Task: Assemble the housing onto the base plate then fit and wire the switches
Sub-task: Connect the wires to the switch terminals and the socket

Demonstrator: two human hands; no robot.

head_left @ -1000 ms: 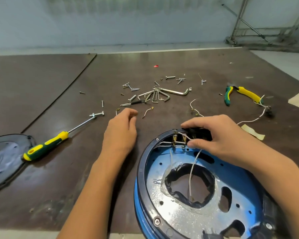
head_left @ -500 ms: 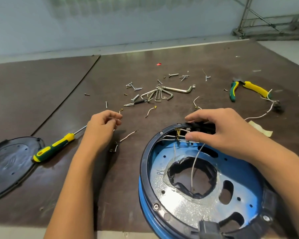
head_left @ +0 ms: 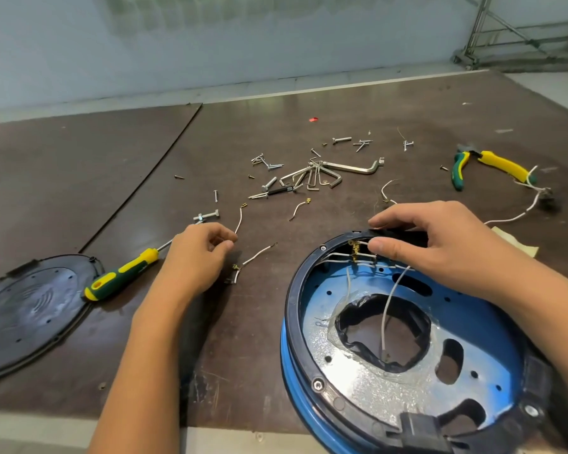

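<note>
Housing [head_left: 296,309] with base plate [head_left: 374,398] lies at the near right of the table [head_left: 243,355], crossing its front edge; bare board separates it from the left hand [head_left: 197,257]. That hand pinches the lower end of a short white wire [head_left: 240,221] between thumb and forefinger. The right hand [head_left: 440,244] grips the black switch [head_left: 407,239] at the housing's far rim, thumb inside, fingers on top. Screwdriver [head_left: 122,276] and black cover [head_left: 30,309] lie to the left; hex keys [head_left: 315,178], screws [head_left: 341,139] and pliers [head_left: 479,165] lie farther back. A pale wall [head_left: 210,44] stands behind.
</note>
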